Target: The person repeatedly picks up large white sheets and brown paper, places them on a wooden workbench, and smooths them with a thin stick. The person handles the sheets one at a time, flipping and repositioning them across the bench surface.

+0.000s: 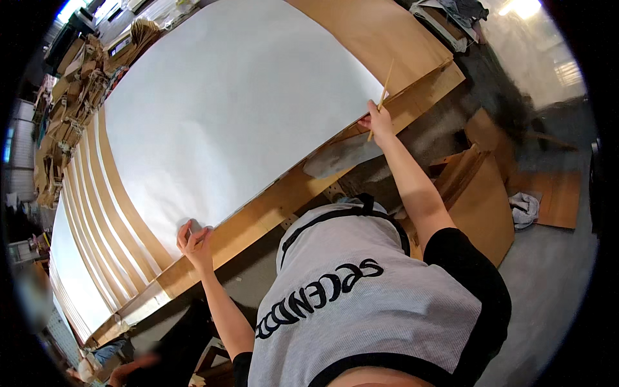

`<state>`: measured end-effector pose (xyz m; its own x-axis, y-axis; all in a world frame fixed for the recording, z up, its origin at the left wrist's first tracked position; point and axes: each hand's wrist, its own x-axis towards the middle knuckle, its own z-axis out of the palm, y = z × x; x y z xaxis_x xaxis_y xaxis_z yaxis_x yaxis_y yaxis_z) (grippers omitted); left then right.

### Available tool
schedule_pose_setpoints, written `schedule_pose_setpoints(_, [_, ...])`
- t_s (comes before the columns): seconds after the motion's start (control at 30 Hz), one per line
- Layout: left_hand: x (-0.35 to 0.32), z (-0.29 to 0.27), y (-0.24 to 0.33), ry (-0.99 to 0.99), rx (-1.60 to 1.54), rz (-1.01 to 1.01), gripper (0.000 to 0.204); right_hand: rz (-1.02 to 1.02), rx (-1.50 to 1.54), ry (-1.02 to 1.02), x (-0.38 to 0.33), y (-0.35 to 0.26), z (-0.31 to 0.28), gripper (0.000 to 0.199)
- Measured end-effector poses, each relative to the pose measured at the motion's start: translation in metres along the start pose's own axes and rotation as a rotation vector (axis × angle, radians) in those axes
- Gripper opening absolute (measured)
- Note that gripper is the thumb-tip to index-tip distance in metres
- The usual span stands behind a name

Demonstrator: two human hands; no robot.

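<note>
A large white sheet (245, 97), which looks like paper, covers much of a long wooden table (258, 222) in front of me. At its near left corner, my left hand (195, 248) has its fingers curled with the sheet's edge between thumb and fingers. Farther right, my right hand (379, 122) is closed round a thin, pale wooden stick (388, 79), which points up and away. Its fingers are also at the near right corner of the sheet; whether they pinch that too is hard to make out.
Brown and white strips, the staggered edges of layered sheets (106, 213), lie to the left. Brown board (380, 39) shows beyond the sheet's right edge. Flattened cardboard (71, 97) is piled at the far left. A cardboard box (480, 200) stands right of me. Another person's arm (138, 367) shows at lower left.
</note>
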<state>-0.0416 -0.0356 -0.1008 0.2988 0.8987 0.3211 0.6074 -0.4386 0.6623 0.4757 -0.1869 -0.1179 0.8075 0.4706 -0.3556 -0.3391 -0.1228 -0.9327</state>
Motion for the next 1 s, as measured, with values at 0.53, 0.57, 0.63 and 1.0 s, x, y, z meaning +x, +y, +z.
schedule_pose_setpoints(0.53, [0.000, -0.001, 0.010, -0.063, 0.045, -0.124, 0.015, 0.135, 0.234, -0.080, 0.007, 0.002, -0.008, 0.030])
schedule_pose_setpoints(0.57, [-0.001, -0.002, 0.009, -0.064, 0.044, -0.131, 0.015, 0.194, 0.291, -0.088, 0.006, 0.000, -0.010, 0.029])
schedule_pose_setpoints(0.63, [-0.001, -0.001, 0.004, -0.066, 0.021, -0.135, 0.015, 0.187, 0.245, -0.042, 0.001, 0.001, -0.015, 0.029])
schedule_pose_setpoints(1.0, [0.000, -0.002, 0.003, -0.084, 0.039, -0.196, 0.015, 0.146, -0.049, 0.051, 0.003, 0.000, -0.017, 0.022])
